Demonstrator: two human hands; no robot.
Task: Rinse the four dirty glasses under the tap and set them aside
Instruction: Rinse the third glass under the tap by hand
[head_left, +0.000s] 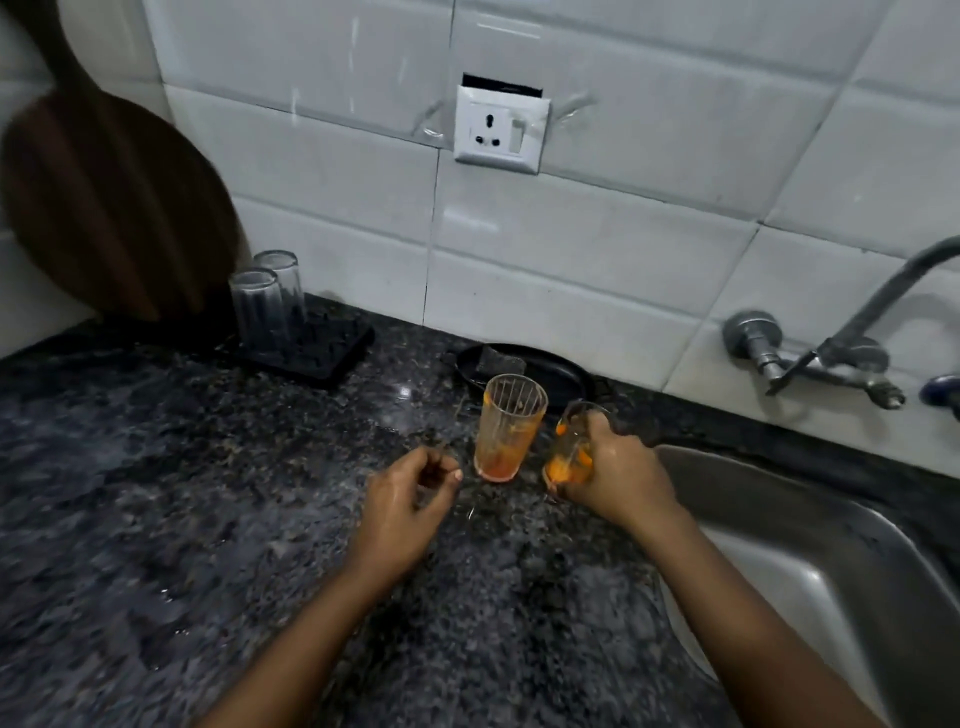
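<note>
Two glasses smeared with orange residue are on the dark granite counter. One dirty glass stands upright and free. My right hand is wrapped around the second dirty glass, which tilts slightly, just left of the sink. My left hand hovers left of the free glass with its fingers loosely curled, holding nothing. Two clean glasses stand upside down on a black rack at the back left. The tap juts from the tiled wall at the right.
A steel sink is set into the counter at the right. Behind the dirty glasses, a black dish holds a sponge. A round wooden board leans on the wall at the left. A wall socket is above.
</note>
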